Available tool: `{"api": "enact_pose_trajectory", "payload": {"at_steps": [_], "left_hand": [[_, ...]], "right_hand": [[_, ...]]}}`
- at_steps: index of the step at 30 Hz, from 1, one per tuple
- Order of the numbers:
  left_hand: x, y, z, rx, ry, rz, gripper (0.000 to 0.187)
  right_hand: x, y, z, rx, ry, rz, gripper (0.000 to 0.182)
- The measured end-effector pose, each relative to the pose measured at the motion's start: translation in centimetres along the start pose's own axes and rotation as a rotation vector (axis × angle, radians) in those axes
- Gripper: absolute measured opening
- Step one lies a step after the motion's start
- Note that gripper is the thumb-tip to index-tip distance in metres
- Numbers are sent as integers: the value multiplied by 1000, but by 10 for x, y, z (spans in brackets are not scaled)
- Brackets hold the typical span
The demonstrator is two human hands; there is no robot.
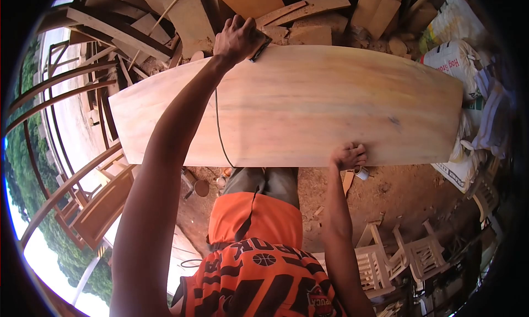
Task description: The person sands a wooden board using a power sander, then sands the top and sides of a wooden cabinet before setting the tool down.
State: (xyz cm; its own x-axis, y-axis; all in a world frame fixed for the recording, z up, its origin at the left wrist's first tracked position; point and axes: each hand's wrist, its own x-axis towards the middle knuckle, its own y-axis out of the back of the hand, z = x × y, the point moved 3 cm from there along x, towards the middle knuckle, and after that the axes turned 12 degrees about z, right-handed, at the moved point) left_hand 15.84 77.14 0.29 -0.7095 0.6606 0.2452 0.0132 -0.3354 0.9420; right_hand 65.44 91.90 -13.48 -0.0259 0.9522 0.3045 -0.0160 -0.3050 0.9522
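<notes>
A wide, pale wooden board [330,102] with rounded ends lies across in front of me. My left hand [237,38] reaches to its far edge and grips a small dark tool [260,48] pressed on the wood. A thin black cord [218,127] runs from near that hand back across the board to its near edge. My right hand [348,155] curls over the near edge of the board, fingers on top, holding it.
Stacked planks and offcuts [308,11] lie beyond the board. Printed white sacks [454,60] stand at the right. Curved wooden frames [66,96] fill the left side. White plastic chairs [397,256] stand at lower right on the dirt floor [397,190].
</notes>
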Motion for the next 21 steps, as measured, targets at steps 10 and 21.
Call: {"api": "enact_pose_trajectory", "payload": {"at_steps": [10,21], "left_hand": [[-64,41,-94,58,124,-5,39],[-174,107,-231,83,377,56,41]], "right_hand": [[3,-2,3,49,-34,-29,42],[11,-3,8,29,-4,-58,44]]}}
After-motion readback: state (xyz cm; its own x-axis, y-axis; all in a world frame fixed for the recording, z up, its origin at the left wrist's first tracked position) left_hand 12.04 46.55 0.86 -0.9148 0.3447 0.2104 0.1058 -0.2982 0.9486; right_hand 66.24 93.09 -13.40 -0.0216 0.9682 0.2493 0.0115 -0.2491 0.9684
